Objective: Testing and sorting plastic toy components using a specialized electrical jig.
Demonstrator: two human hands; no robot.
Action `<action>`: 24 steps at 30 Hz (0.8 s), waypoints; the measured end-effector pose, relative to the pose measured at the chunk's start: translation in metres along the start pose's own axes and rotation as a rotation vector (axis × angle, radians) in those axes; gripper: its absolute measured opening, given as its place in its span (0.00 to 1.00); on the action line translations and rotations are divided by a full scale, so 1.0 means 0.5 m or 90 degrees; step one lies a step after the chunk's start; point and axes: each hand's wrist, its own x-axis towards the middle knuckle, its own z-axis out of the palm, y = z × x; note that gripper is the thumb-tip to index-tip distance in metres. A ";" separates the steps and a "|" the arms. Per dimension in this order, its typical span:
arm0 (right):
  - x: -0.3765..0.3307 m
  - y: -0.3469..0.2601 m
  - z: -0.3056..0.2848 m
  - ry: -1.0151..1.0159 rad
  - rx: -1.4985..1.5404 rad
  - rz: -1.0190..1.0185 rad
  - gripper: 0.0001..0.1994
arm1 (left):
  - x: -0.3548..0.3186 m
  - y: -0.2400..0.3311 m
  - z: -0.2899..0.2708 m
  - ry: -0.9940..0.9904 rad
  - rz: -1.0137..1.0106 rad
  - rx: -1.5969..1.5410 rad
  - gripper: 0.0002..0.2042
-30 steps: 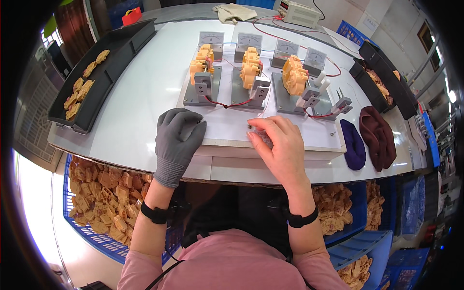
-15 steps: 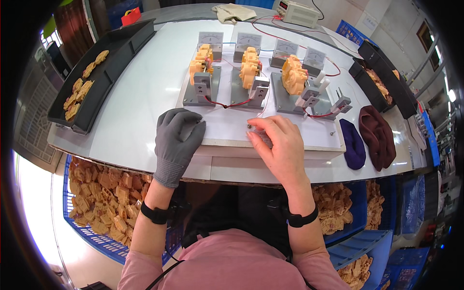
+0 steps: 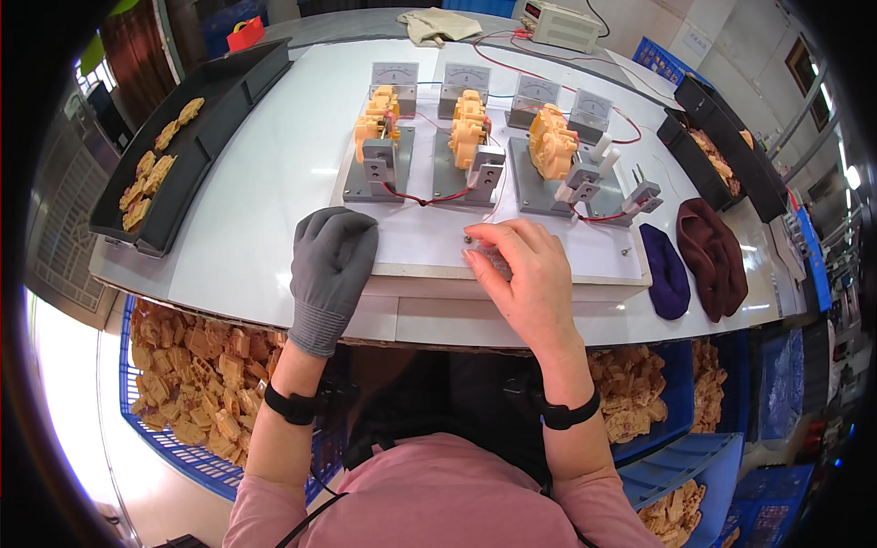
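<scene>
My left hand (image 3: 334, 265), in a grey knit glove, rests on the front left of a white board (image 3: 411, 258). Its fingers are curled in and their tips are hidden. Bare, my right hand (image 3: 525, 274) hovers at the board's front edge, thumb and forefinger apart around a small metal screw head (image 3: 468, 238). Beyond my hands stand grey metal test fixtures with yellow plastic gearboxes on them: a left gearbox (image 3: 376, 123), a middle gearbox (image 3: 470, 128) and a right gearbox (image 3: 553, 142). A fourth fixture (image 3: 639, 196) has two upright prongs.
Analog meters (image 3: 466, 78) line the back, wired to a power supply (image 3: 561, 25). Black trays of gearboxes flank the table, a left tray (image 3: 164, 205) and a right tray (image 3: 676, 137). Purple cloth (image 3: 665, 274) and brown cloth (image 3: 711, 260) lie right. Below, a blue crate (image 3: 183, 454) holds yellow parts.
My left hand's thumb and forefinger have come together, closing the gap between them. My right hand keeps nearly the same place and pose. The whole view has shifted slightly.
</scene>
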 end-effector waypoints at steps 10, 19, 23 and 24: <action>0.011 -0.001 -0.005 -0.045 0.062 0.045 0.06 | 0.000 -0.001 -0.001 0.002 0.002 -0.007 0.07; 0.029 -0.002 0.007 -0.045 0.058 0.037 0.03 | 0.001 0.003 -0.005 -0.002 0.001 -0.011 0.06; 0.023 0.004 0.010 -0.036 0.057 0.028 0.03 | 0.002 0.006 -0.002 0.008 0.005 -0.002 0.06; 0.024 0.006 0.013 -0.033 0.046 0.028 0.03 | 0.002 0.007 -0.001 0.007 0.003 -0.002 0.06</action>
